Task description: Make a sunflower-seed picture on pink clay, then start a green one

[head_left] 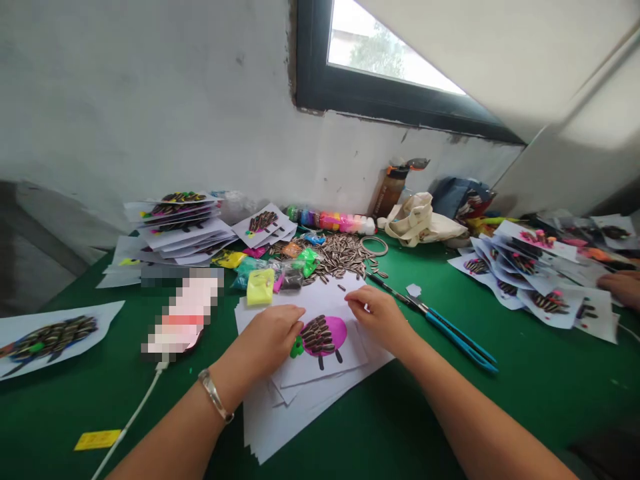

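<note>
A sheet of white paper [301, 373] lies on a paper stack in front of me. On it is a pink clay oval [340, 330] with a green clay head [297, 347] and two dark legs, its left part covered by rows of striped sunflower seeds [319, 337]. My left hand [273, 337] rests at the sheet's left side, fingers closed together beside the green head. Above the oval's upper right, my right hand [377, 313] has thumb and forefinger pinched; anything between them is too small to make out. One loose seed [341, 287] lies near those fingertips.
Beyond the sheet are a heap of seeds [343, 253], a tape roll [374, 247] and clay packets [261, 287]. Blue tweezers [460, 337] lie right; a charging phone [185, 313] lies left. Picture stacks [183, 230] flank both sides. Another person's hand [620, 290] is far right.
</note>
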The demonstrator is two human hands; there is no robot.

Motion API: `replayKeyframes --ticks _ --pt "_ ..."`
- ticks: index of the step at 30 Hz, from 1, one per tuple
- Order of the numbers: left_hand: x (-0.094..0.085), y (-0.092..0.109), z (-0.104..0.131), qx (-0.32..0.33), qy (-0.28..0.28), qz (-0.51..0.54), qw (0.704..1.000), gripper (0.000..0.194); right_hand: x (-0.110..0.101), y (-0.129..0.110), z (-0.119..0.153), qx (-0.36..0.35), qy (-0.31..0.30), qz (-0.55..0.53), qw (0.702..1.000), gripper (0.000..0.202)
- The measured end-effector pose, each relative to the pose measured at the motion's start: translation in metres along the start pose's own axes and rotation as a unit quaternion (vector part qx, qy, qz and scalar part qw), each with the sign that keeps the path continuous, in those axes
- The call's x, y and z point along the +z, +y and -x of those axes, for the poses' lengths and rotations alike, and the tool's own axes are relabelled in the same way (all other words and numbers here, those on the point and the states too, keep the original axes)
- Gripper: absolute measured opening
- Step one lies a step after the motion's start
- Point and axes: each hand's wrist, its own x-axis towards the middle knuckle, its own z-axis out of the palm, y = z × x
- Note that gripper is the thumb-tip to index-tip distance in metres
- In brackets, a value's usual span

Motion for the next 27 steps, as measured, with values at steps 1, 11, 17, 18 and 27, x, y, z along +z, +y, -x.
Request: replayKeyframes --ticks 1,11,17,18,27 --pt "0.0 0.0 0.0 0.0 -0.002 0.001 1.0 0.034 0.0 0.003 -0.009 0.006 -0.01 0.034 0.999 0.02" --pt "0.002 0.001 0.002 0.008 -0.012 -0.014 1.0 0.027 0.027 0.016 -0.049 0.01 -0.032 0.174 0.984 0.023" --pt "0.004 0.002 0.001 0.013 -0.023 -0.024 0.999 0.024 0.029 0.019 -0.043 -0.001 -0.061 0.18 0.982 0.025" --pt "0.004 0.002 0.001 0.015 -0.026 -0.023 0.999 0.024 0.028 0.02 -0.042 -0.001 -0.064 0.177 0.982 0.025" --pt "0.003 0.002 0.001 0.019 -0.029 -0.022 0.999 0.024 0.027 0.026 -0.038 0.012 -0.045 0.163 0.986 0.017"
